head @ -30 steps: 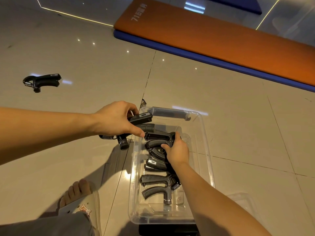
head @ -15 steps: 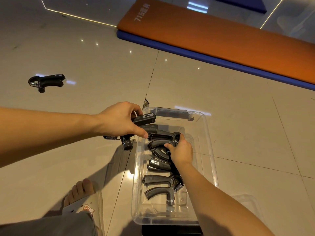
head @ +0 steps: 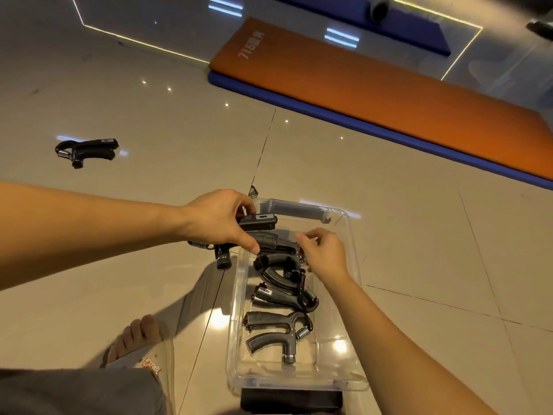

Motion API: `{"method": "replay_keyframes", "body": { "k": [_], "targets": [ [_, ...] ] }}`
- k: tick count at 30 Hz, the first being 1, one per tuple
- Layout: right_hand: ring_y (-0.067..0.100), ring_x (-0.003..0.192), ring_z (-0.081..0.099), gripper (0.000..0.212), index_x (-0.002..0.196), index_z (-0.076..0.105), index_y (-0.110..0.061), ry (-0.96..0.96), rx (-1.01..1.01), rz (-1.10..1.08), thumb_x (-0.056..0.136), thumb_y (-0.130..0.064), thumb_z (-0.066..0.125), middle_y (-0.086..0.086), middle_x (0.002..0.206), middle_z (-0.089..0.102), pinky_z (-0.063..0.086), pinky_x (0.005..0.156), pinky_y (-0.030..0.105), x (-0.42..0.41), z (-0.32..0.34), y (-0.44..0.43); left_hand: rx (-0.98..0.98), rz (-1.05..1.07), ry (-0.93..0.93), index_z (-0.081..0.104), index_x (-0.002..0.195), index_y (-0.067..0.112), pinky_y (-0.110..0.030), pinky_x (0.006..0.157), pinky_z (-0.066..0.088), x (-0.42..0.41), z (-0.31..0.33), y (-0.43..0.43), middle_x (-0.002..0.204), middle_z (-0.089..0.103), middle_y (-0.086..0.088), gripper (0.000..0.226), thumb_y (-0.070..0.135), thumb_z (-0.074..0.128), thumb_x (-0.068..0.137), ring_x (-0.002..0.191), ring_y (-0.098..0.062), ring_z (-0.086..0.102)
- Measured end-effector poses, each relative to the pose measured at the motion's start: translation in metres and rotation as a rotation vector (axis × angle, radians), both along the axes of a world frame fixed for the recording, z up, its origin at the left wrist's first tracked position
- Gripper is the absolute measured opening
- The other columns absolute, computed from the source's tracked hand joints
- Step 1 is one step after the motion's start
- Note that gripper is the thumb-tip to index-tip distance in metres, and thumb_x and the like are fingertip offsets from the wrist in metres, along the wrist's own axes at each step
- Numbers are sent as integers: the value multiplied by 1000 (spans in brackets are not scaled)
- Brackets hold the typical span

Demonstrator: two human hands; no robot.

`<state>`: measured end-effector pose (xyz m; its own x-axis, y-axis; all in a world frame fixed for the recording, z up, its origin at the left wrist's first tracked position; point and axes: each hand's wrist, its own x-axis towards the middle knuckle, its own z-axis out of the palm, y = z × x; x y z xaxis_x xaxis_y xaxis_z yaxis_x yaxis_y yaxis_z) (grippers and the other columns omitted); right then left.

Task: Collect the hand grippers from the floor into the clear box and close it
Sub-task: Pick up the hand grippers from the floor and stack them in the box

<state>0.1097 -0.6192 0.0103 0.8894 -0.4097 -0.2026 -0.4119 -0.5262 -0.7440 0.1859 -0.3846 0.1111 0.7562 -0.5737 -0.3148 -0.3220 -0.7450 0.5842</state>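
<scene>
A clear box [head: 354, 283] stands on the floor in front of me with several black hand grippers [head: 278, 330] lying in it. My left hand [head: 218, 218] grips another black hand gripper [head: 258, 223] over the box's far left corner; its spring end hangs outside the rim. My right hand [head: 324, 254] hovers just above the grippers in the far half of the box, fingers loosely curled and holding nothing. One more hand gripper [head: 86, 149] lies on the tiles far to the left.
An orange mat [head: 374, 85] on a blue one lies across the floor beyond the box. My foot in a slipper [head: 140, 345] is at the box's near left. A clear flat panel [head: 206, 298] lies beside the box's left wall, and a black block [head: 291, 399] at its near end.
My right hand has let go of the grippers in the box and lifted toward the far right. My left hand has carried its gripper slightly further over the box.
</scene>
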Motion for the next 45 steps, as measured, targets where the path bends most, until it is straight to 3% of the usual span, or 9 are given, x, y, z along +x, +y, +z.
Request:
{"method": "replay_keyframes", "body": {
  "k": [4,15,18,23,27,30,33,39,45],
  "targets": [
    [18,64,64,28,96,73,-11,-5,416,38,97,-38,64,11,79,70,55,58,31,-7,64,10,11,-104,-55,64,118,27,-32,78,59,-7,12,-10,98,67,12,68,56,90,62,87,-7,64],
    [16,69,71,27,110,70,-1,41,718,-75,94,-22,69,9,83,74,55,58,29,-36,99,20,-89,-196,-50,63,122,23,-22,74,57,-23,27,-34,101,66,11,65,51,88,68,88,-5,64],
    [18,72,73,23,109,70,0,19,723,-146,93,-17,69,8,81,76,59,65,33,-39,101,15,-130,-173,67,57,130,23,-13,60,52,-21,27,-29,104,65,7,60,44,82,80,89,-10,66],
    [26,78,72,18,107,68,2,-44,755,-345,93,-11,67,17,88,75,62,80,46,-42,95,-4,-70,15,208,57,120,24,-25,81,51,-9,11,-4,109,67,2,46,46,77,85,100,-15,66],
    [21,70,71,15,104,68,3,-99,796,-442,93,-7,65,10,74,72,59,87,52,-39,89,-5,-129,184,342,68,106,10,-31,76,57,-7,4,5,101,73,-8,38,40,78,85,90,-18,69],
    [11,50,62,23,112,65,9,-136,863,-461,94,-4,64,10,70,68,63,68,40,-37,87,5,-227,229,367,73,102,12,-29,71,54,-13,8,-4,96,73,-6,33,39,79,84,84,-15,67],
    [17,54,65,26,114,62,13,-168,964,-439,93,-3,65,17,78,72,56,49,26,-37,88,18,-310,293,309,73,99,13,-32,73,54,-17,10,-16,95,75,-8,23,31,78,87,85,-17,68],
    [35,91,75,26,115,59,10,-55,1091,-278,92,0,63,29,100,73,64,72,38,-44,87,25,-386,433,192,73,91,11,-27,64,48,-12,11,-18,87,72,-9,8,15,79,87,80,-18,65],
    [26,76,72,34,115,62,-3,-11,897,-123,92,-27,70,17,92,75,61,63,32,-36,96,12,-363,219,178,77,100,16,-22,78,50,-2,26,-15,97,74,0,10,14,73,91,95,-12,67]
  ]
}}
